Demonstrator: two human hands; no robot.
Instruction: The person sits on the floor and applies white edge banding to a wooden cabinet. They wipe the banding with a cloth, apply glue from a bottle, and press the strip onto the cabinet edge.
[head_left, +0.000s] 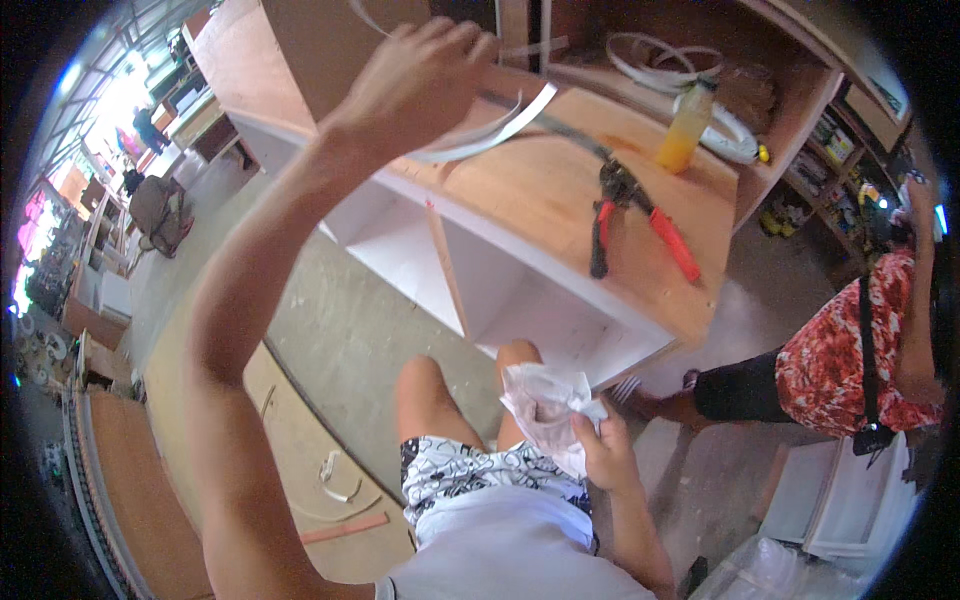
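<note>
Item in hand: crumpled plastic bag in front of the wooden cabinet

The landmark is a low wooden cabinet (500, 215) with a bare brown top and white-lined open compartments. A translucent, whitish thin plastic bag (545, 405) is on the near side of the cabinet, in front of its right-hand compartment and above the person's lap. Its film is wrinkled and creased, with a slight pinkish tint, and a darker hollow shows at its middle; any contents cannot be made out.

The right hand (607, 455) holds the bag, thumb and fingers closed on its right edge. The left hand (425, 80) is raised above the far left part of the cabinet, fingers curled. A glossy white, narrow curved strip (500, 135) shows just beside it; whether the fingers grip the strip cannot be told.

On the cabinet top, a hand tool with red-and-black handles (622, 185) lies with its handles spread. Beyond it, toward the cabinet's far right, stands a clear bottle of yellow-orange liquid (688, 130).
</note>
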